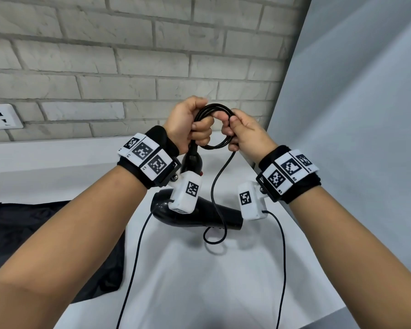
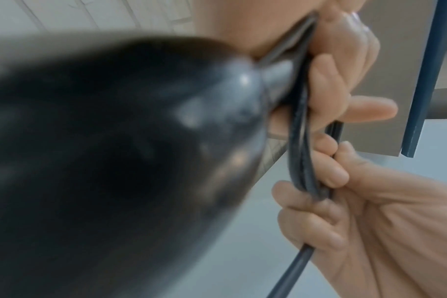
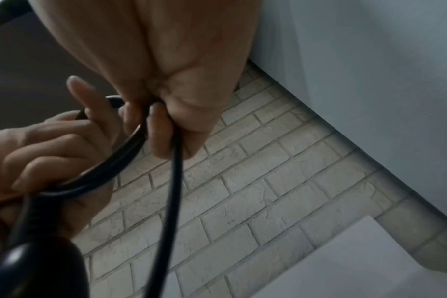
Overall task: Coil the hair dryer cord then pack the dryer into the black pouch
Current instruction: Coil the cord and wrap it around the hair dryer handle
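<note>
From the head camera, the left hand (image 1: 188, 122) grips the cord (image 1: 214, 125) loops, the black hair dryer (image 1: 197, 213) hanging below it over the white table (image 1: 199, 281). The right hand (image 1: 243, 132) pinches the coil's other side. The black pouch (image 1: 33, 233) lies at left. The loose tail could snag the dryer.

On the left wrist view, the strands sit bunched under curled fingers (image 2: 327, 80); any slack grip and the loops likely spring apart.

On the right wrist view, the free cord runs down from the pinch, and a tug there risks unwinding the coil.
</note>
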A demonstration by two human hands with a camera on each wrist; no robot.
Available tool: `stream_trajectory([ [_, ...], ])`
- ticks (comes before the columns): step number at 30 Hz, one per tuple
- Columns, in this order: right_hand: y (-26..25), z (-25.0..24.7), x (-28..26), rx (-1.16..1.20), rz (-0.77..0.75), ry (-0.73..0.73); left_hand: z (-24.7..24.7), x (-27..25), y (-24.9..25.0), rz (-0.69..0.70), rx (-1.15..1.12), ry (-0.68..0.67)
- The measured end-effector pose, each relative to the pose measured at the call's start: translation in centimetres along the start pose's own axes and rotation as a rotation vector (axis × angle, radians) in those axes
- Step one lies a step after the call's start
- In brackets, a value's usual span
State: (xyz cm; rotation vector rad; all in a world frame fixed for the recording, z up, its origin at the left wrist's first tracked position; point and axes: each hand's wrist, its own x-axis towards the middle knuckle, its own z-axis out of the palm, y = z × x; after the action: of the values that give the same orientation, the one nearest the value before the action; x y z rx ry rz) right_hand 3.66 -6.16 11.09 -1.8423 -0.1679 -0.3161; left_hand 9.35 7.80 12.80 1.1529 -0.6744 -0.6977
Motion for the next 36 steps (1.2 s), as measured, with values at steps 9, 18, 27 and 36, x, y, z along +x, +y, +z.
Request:
stream_trajectory([
  [9,0.8,0.9,-0.7,-0.012,-0.004,0.135,0.0,0.0,0.0,0.054,-0.159,0.020],
  [18,2.8,3.7,-1.8,-0.218,0.133,0.051,0.9,0.3,0.1,0.134,-0.200,0.108],
  [27,2.9,1.7,-0.8,-0.251,0.146,0.321,1.3,-0.4,0.5,0.047,-0.102,0.069],
  [36,3.3,4.0,-2.6,-0.347,0.060,0.243,0.9,0.1,0.4,0.131,-0.155,0.227],
])
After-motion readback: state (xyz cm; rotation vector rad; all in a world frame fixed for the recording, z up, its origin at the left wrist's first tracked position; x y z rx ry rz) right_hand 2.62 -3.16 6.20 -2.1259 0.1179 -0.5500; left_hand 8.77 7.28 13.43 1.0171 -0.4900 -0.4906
